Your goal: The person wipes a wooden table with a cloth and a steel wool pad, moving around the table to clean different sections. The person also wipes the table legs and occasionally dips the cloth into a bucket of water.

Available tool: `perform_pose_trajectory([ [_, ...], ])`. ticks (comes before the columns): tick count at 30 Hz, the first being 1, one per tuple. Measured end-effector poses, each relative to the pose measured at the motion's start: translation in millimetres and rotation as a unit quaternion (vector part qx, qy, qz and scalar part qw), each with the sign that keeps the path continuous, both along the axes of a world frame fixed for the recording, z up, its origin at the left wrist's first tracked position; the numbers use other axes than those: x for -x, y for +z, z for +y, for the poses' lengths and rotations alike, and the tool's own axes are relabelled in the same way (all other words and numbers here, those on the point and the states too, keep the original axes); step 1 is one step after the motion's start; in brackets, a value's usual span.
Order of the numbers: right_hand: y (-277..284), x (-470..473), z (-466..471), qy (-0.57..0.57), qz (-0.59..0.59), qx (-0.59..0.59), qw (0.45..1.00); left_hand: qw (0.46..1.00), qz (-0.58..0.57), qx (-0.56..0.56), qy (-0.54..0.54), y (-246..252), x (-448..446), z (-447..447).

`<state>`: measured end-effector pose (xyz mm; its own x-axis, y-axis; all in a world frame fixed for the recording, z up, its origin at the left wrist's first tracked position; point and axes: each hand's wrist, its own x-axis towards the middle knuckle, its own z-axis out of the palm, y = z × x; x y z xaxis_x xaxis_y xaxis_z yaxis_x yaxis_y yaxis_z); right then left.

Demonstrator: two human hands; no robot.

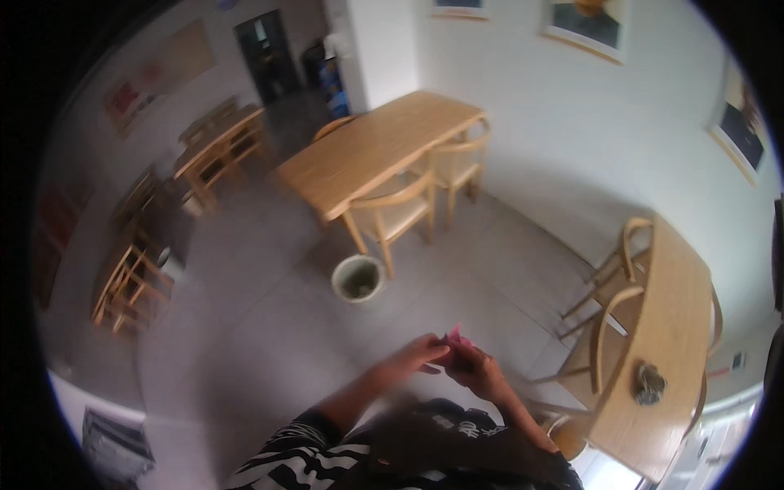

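Observation:
In front of my body, both hands are close together. My right hand [474,370] is closed around a small pink item [456,337], possibly a cloth, whose crumpled edge sticks out above the fingers. My left hand [429,353] meets it from the other side, fingertips at the pink item; blur hides whether they grip it. Below the hands is a dark apron [441,447] with white writing, worn over a black-and-white patterned sleeve [300,450].
A round bin [358,279] stands on the grey floor beside a wooden table [392,150] with chairs [398,211]. At the right, another wooden table [670,331] bears a dark, crumpled object [649,384], with chairs [612,331] along its near side. More tables and chairs line the left.

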<state>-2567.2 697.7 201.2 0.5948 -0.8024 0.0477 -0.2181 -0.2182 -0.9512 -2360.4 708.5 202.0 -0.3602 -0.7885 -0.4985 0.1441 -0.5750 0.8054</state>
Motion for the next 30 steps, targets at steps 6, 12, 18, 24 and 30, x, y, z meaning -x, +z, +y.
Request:
perform_pose_trajectory([
  [6,-13.8,-124.6,-16.7,0.142,-0.068,-0.047,0.986,0.989,-0.019,0.072,0.130,4.2,-110.4,48.8],
  [12,-16.0,-221.7,-57.4,0.233,-0.003,-0.266,0.935,0.934,0.041,0.091,0.343,-1.4,-173.3,75.8],
  [18,-28.6,-280.6,-103.6,0.252,-0.075,-0.571,0.778,0.942,-0.076,0.118,0.305,1.1,-228.9,40.4],
  [24,-37.9,-345.8,-191.0,0.177,-0.168,-0.458,0.855,0.918,-0.252,0.131,0.278,5.0,-288.5,-45.0],
  [30,-45.4,-422.7,-303.8,-0.013,-0.279,-0.338,0.899,0.854,-0.330,0.148,0.374,-14.3,-360.2,-99.2],
])
